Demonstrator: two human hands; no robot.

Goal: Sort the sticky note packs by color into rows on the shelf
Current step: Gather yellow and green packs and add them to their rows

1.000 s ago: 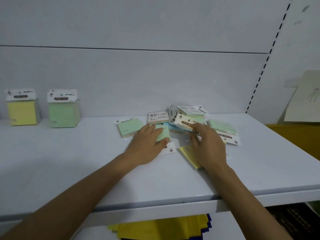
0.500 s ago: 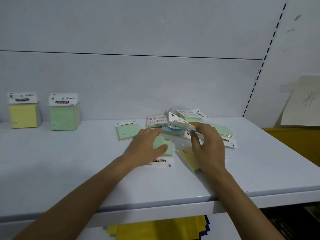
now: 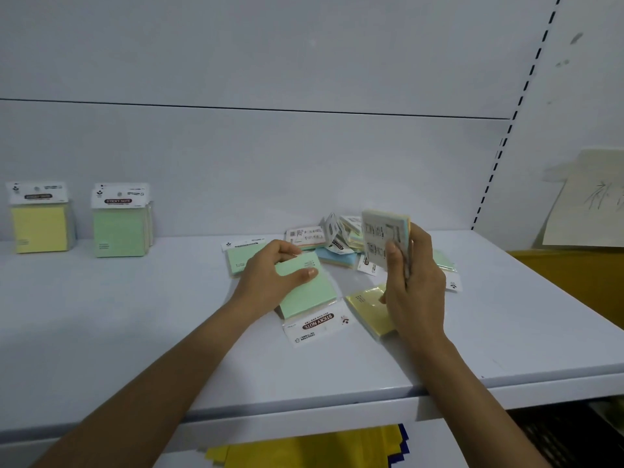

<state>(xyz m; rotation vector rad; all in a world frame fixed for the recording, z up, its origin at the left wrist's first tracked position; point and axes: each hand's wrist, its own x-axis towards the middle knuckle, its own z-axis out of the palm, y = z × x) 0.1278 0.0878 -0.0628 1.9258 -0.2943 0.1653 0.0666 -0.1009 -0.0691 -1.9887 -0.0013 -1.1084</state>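
Observation:
My left hand (image 3: 270, 275) grips a green sticky note pack (image 3: 305, 287) near the middle of the white shelf (image 3: 135, 332), its white header card pointing toward me. My right hand (image 3: 410, 282) holds a pack (image 3: 383, 239) upright above the shelf, printed back facing me. A yellow pack (image 3: 368, 309) lies flat under that hand. Behind them is a loose pile of packs (image 3: 337, 241), with a blue one (image 3: 337, 256) and another green one (image 3: 241, 258) lying flat. At far left stand a row of yellow packs (image 3: 39, 219) and a row of green packs (image 3: 120, 222).
The shelf's back wall and a slotted upright (image 3: 496, 163) close the rear and right. A cream paper sheet (image 3: 594, 201) hangs at right above a yellow surface (image 3: 574, 278). Yellow and blue sheets (image 3: 320, 450) lie below the shelf's front edge.
My right hand has lifted a pack off the pile and turned it upright. My left hand has closed on the green pack and drawn it toward me.

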